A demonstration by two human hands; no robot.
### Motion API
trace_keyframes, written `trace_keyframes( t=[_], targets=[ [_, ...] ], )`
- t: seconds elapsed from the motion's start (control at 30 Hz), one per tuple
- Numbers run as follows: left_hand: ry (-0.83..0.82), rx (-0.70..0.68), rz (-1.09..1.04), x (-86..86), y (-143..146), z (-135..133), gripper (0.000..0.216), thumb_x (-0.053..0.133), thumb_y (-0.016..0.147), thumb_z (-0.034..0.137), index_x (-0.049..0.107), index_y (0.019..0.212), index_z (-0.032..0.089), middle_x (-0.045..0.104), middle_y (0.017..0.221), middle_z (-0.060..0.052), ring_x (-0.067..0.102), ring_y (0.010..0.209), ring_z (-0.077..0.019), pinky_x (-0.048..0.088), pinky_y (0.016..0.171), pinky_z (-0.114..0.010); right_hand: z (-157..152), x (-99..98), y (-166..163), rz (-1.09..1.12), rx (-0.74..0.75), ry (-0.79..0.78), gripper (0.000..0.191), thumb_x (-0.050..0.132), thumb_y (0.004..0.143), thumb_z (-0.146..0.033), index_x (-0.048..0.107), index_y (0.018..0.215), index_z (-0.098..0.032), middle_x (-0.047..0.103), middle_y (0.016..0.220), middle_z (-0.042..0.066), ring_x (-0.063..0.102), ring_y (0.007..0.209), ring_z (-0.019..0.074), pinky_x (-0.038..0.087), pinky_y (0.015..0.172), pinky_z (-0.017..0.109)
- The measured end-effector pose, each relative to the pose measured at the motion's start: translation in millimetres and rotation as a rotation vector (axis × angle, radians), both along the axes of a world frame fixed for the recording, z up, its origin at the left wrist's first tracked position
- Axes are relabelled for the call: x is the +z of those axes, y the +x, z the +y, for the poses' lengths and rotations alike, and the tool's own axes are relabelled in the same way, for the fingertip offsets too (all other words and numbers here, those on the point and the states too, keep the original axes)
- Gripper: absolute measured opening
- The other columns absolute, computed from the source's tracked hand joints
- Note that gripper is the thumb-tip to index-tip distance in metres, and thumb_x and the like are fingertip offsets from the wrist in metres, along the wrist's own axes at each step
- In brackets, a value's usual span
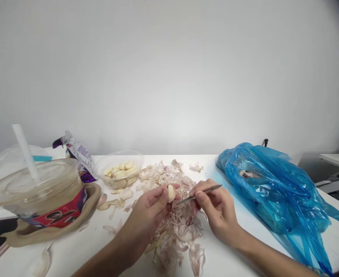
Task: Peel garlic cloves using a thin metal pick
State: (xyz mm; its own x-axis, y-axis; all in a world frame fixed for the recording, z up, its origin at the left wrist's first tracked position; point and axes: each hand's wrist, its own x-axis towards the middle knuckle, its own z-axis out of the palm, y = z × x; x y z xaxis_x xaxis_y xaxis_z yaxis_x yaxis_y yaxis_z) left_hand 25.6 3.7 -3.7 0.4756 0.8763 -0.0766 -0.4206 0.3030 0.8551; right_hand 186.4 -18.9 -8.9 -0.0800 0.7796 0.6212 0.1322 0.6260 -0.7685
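Garlic [172, 193] sits pinched in left hand [153, 209], likely for steadiness; right hand [219, 211], at four o'clock, firmly grips metal tool [187, 199].

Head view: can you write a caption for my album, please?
Left hand holds a garlic clove, right hand a thin tool, over garlic skins.

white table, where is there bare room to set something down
Mainly two patches of the table: front left, between the cardboard holder and the left forearm, beside stray skins; and a narrow strip between the right hand and the blue bag. Crowded: the middle, with the garlic-skin pile, and back left, with the drink cup, wrapper and bowl.
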Motion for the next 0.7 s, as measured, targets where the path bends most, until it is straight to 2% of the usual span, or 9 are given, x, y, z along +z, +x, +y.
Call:
trace_keyframes(
  t=[0.33,0.5,0.7],
  targets=[
    [-0.002,0.050,0.025,-0.6,-1.2,-0.2,0.020,0.055,0.081,0.026,0.065,0.096,0.018,0.057,0.072,0.000,0.050,0.071,-0.0100,0.040,0.072,-0.021,2.8,-2.2,-0.6,-0.031,-0.197,0.086,0.013,0.046,0.087,-0.020,0.055,0.078,-0.017,0.053,0.066,0.000,0.051,0.059,0.0112,0.040,0.055,0.025],
    [0.016,0.057,0.038,0.3,-1.2,-0.7,0.021,0.056,0.081,0.026,0.065,0.097,0.018,0.058,0.074,0.001,0.049,0.068,-0.0089,0.040,0.070,-0.021,3.4,-1.6,0.0,-0.020,-0.290,0.119,0.012,0.044,0.087,-0.018,0.054,0.081,-0.016,0.052,0.066,0.000,0.050,0.054,0.0100,0.039,0.052,0.025],
    [0.041,0.043,0.098,1.0,-2.6,-2.1,0.019,0.059,0.078,0.026,0.066,0.095,0.019,0.060,0.072,0.001,0.052,0.070,-0.0092,0.041,0.073,-0.022,2.8,-2.3,-0.4,-0.047,-0.270,0.202,0.010,0.045,0.086,-0.014,0.055,0.085,-0.017,0.053,0.068,0.000,0.052,0.058,0.0106,0.040,0.053,0.025]
  ],
)
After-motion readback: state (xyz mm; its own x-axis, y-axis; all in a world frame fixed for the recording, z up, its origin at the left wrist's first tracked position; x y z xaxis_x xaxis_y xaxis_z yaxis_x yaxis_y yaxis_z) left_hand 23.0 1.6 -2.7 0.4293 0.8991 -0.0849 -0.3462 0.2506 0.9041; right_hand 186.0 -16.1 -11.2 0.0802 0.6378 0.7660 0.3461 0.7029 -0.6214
